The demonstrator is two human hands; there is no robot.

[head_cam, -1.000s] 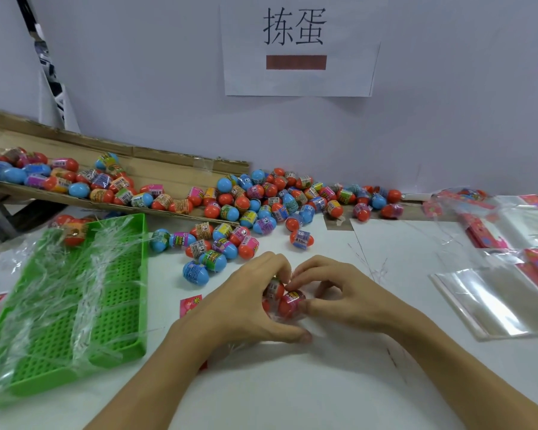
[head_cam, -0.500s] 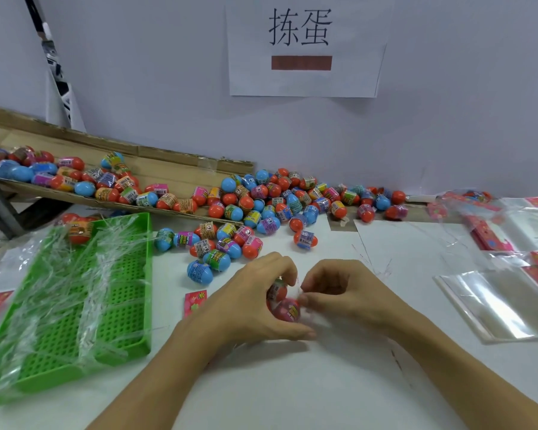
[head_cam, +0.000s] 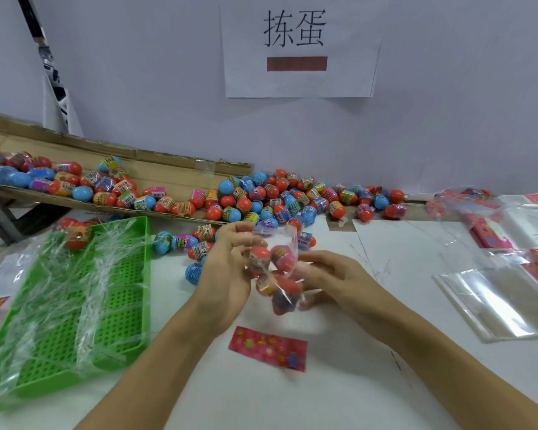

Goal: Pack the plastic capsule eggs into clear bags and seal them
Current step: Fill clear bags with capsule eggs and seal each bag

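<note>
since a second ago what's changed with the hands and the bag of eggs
Both hands have lifted the clear bag of eggs off the table: the left hand grips its left side, the right hand holds its right. That uncovered a red card lying flat beneath. The green tray, the loose eggs by the wall and the stack of empty bags stayed put.

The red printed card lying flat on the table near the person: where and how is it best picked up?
Pinch the red printed card by its near long edge, coming from above: it lies flat on the table, apart from everything else.
</note>
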